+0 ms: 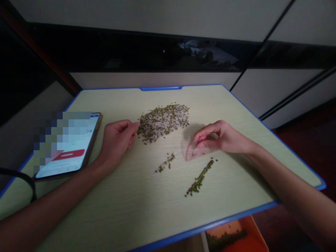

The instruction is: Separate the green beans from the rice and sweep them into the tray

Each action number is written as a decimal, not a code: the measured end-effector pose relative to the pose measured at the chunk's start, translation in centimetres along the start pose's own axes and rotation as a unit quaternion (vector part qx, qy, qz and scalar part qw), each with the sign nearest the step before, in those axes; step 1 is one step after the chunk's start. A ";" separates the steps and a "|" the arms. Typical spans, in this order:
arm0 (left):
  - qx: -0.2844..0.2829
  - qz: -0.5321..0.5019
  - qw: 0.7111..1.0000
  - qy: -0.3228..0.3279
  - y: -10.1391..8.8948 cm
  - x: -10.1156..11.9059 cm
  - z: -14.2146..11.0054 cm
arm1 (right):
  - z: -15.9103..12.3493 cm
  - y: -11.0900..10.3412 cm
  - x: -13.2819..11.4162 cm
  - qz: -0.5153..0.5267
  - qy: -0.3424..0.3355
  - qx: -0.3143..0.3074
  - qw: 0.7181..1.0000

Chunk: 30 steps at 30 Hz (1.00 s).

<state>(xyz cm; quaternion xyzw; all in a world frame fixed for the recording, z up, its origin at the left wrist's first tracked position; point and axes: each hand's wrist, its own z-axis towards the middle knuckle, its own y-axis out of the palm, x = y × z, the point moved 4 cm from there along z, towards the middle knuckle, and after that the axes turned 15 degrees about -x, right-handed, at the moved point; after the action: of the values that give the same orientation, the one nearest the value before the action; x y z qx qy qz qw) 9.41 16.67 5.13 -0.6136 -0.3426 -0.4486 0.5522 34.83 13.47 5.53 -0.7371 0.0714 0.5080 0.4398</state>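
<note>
A pile of green beans mixed with white grains like rice lies in the middle of the table. At its left edge rests my left hand, its fingers curled closed; whatever they may hold is hidden. My right hand grips a clear protractor with a pink curved edge, tilted over the table right of the pile. Nearer to me sits a small cluster of beans and white grains. Below the protractor, a slanting row of green beans lies apart from the pile.
A phone with a lit screen lies at the left, beside my left forearm. A black cable loops at the left edge. Below the table's blue-edged front, an orange container holds green beans. Pale cabinet panels stand behind the table.
</note>
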 end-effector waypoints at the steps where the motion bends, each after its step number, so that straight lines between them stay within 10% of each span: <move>1: 0.000 0.000 1.000 -0.001 0.0 0.0 0.0 | -0.1 -0.1 0.0 -0.002 0.012 -0.007 1.000; 30: -0.002 0.004 1.000 -0.002 0.0 -0.2 0.0 | -3.8 -2.8 2.9 0.170 0.075 0.016 0.982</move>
<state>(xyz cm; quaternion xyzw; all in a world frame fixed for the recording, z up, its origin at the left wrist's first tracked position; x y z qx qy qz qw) 9.33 16.69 4.97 -0.6173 -0.3404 -0.4458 0.5516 40.33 13.45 5.17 -0.7433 0.2369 0.5172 0.3520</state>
